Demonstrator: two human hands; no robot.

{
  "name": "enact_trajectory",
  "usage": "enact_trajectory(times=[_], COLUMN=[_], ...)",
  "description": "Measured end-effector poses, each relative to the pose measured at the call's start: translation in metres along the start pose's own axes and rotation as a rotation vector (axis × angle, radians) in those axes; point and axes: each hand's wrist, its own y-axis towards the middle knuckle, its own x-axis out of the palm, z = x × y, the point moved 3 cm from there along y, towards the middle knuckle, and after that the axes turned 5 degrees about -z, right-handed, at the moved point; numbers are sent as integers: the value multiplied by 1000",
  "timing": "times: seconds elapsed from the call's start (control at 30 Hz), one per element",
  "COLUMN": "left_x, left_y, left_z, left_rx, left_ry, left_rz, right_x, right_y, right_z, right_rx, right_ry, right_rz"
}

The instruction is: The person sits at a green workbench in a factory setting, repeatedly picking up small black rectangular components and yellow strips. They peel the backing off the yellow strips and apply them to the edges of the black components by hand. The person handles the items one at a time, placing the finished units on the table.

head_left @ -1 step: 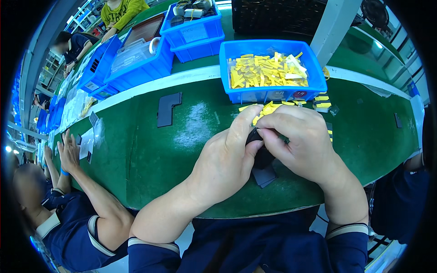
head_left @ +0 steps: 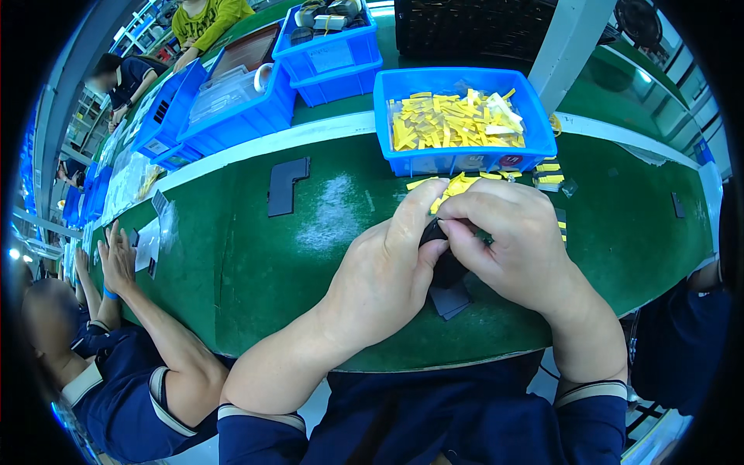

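Close together over the green table, both hands are closed around a small black piece [head_left: 448,271], mostly hidden by fingers; its exact kind does not show. My left hand [head_left: 387,260] grips it with the thumb at its near edge. The thumb and index finger of my right hand [head_left: 504,236] pinch at its upper edge. Just beyond the fingertips lie loose yellow strips [head_left: 459,186]. Flat dark grey pieces [head_left: 451,302] rest on the table under the hands.
A blue bin [head_left: 465,161] full of yellow strips stands ahead. An L-shaped dark plate [head_left: 284,190] lies left of centre on the green table [head_left: 263,287]. More blue bins [head_left: 232,116] stand far left. A co-worker's hand [head_left: 118,263] works at the left; a metal post [head_left: 573,50] rises behind.
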Motion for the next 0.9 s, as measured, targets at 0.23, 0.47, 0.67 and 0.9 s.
enact_trajectory(times=[0.23, 0.47, 0.67, 0.9], left_x=[-6, -13, -11, -8], left_y=[3, 5, 4, 4], left_z=[3, 5, 5, 7], left_rx=[-36, 66, 179, 150], left_ry=[22, 283, 438, 478], left_rz=[-2, 117, 135, 178], right_x=[6, 7, 9, 11], right_y=[-2, -3, -6, -7], right_z=[2, 5, 2, 3], right_rx=[106, 136, 149, 167], right_ry=[78, 92, 55, 65], right_rz=[29, 111, 116, 104])
